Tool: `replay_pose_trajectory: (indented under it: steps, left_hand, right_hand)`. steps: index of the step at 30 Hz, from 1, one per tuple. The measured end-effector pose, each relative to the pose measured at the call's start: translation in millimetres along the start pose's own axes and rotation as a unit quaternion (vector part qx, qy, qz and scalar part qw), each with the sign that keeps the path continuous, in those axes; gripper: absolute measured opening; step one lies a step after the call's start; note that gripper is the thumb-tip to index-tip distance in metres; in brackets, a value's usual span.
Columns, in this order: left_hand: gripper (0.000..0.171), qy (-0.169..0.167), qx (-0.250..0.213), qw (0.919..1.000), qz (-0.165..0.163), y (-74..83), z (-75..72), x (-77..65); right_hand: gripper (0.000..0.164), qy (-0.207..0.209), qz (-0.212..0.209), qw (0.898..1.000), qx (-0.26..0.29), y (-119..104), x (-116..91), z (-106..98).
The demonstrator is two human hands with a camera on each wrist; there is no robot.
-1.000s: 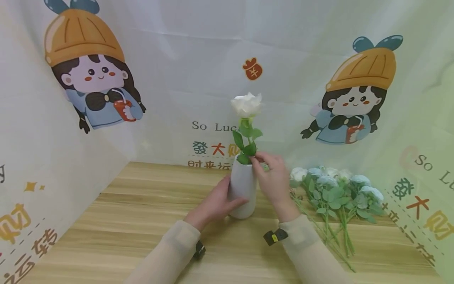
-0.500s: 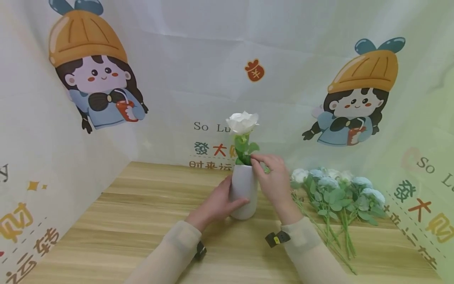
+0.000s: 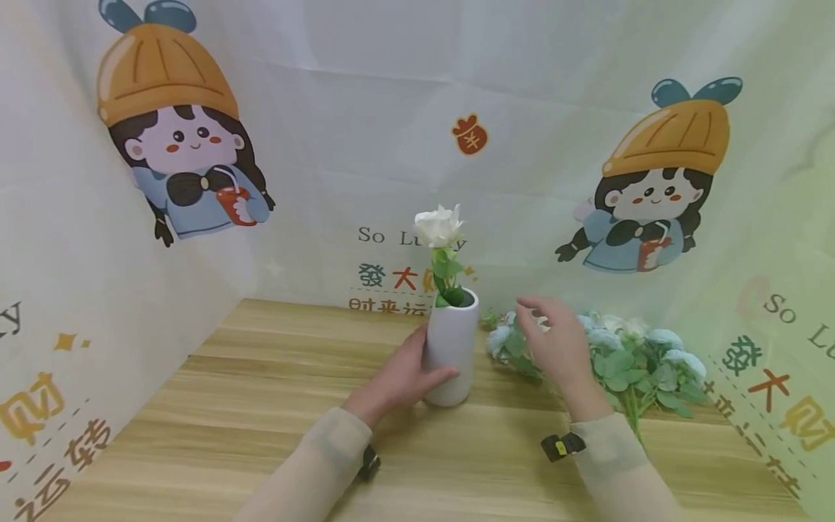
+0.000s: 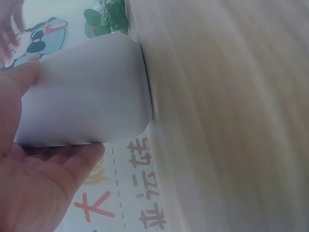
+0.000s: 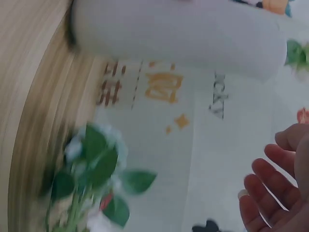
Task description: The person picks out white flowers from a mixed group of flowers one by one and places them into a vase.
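The right hand (image 3: pixel 559 351) has moved rightward, partly hiding flowers (image 3: pixel 604 339) on the table (image 3: pixel 215 435).

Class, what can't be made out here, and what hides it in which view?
Head: lower stem of the white rose, inside the vase.
Head: number of loose flowers, some hidden by the right hand.
Left wrist: the vase's mouth, hidden past the left hand.
Right wrist: fine detail of loose flowers, blurred.
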State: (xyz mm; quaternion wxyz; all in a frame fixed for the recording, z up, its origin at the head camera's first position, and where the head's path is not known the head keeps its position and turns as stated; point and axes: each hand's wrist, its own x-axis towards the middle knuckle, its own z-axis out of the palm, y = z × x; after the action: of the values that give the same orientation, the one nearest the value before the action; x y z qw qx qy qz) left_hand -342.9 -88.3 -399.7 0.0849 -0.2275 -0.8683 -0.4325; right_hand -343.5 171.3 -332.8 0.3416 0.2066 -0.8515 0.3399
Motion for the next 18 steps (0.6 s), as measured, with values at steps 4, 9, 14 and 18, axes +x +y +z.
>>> replay_pose_trajectory:
  steps: [4,9,14,18]
  left_hand:
    - [0.087,0.004,0.000,1.0000,0.006,0.4,-0.8,-1.4]
    - [0.088,0.007,0.001,1.0000,0.005,0.6,-0.6,-2.3]
    - [0.089,0.005,0.003,1.0000,0.004,0.1,0.0,-1.5]
    - [0.088,0.007,0.003,1.0000,0.004,-1.6,0.6,0.2]
  right_hand:
    - [0.027,-0.039,0.031,0.998,-0.034,23,-7,-21]
    - [0.032,-0.083,0.083,0.991,-0.061,46,-12,-42]
    - [0.035,-0.112,0.109,0.985,-0.075,57,-14,-54]
    - [0.034,-0.132,0.112,0.981,-0.082,61,-13,-53]
